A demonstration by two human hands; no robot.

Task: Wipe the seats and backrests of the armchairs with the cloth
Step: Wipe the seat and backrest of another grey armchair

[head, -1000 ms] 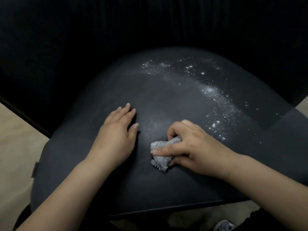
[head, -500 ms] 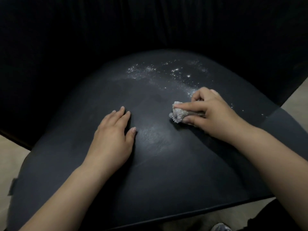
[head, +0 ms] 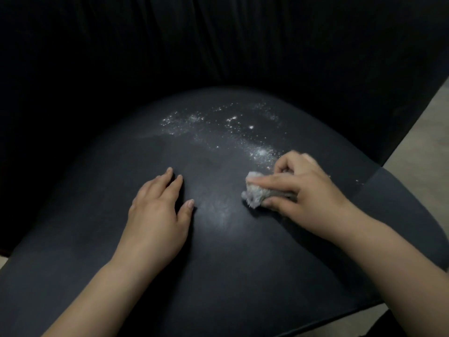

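right hand (head: 308, 190) pinches the bunched grey cloth (head: 257, 192) against the dark armchair seat (head: 218, 276), just below the white speckled residue (head: 230, 127), placed to sweep it. left hand (head: 158, 215) lies spread flat on the seat, likely bracing. backrest (head: 218, 40) unattended.

Seat (head: 218, 251): dark, smooth, leather-like, faint sheen near centre. Powder (head: 233, 127): white, fine, grainy, scattered over rear of seat. Cloth (head: 257, 193): grey, fuzzy, rough-napped, frayed at edge. Backrest (head: 170, 45): black, matt, with soft vertical folds like fabric. Floor (head: 422, 142): pale beige, matt.
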